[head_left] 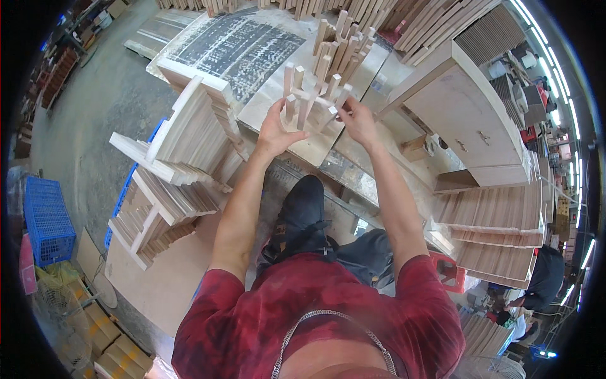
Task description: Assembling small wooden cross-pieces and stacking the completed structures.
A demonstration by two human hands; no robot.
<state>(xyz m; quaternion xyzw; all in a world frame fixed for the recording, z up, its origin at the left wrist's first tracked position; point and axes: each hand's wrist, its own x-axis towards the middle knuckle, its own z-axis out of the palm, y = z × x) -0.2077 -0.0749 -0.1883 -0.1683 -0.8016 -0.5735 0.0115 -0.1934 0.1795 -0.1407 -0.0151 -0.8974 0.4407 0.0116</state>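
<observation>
Several pale wooden sticks (304,111) stand on end at the near edge of the worktable (319,153), some tilted and smeared by motion. My left hand (275,131) is beside them on the left, thumb and fingers spread apart, with the thumb pointing toward the foot of the sticks. On the other side, my right hand (360,124) has its fingers bent around the rightmost sticks, and their tips are partly hidden. Just beyond, a taller bunch of similar sticks (344,54) stands close together.
Stacked wooden panels (196,126) rise at the left. A pale wooden cabinet piece (464,117) stands right, above stacked boards (495,211). A dark, worn board (243,50) lies at the back left. A blue crate (49,220) sits on the floor far left.
</observation>
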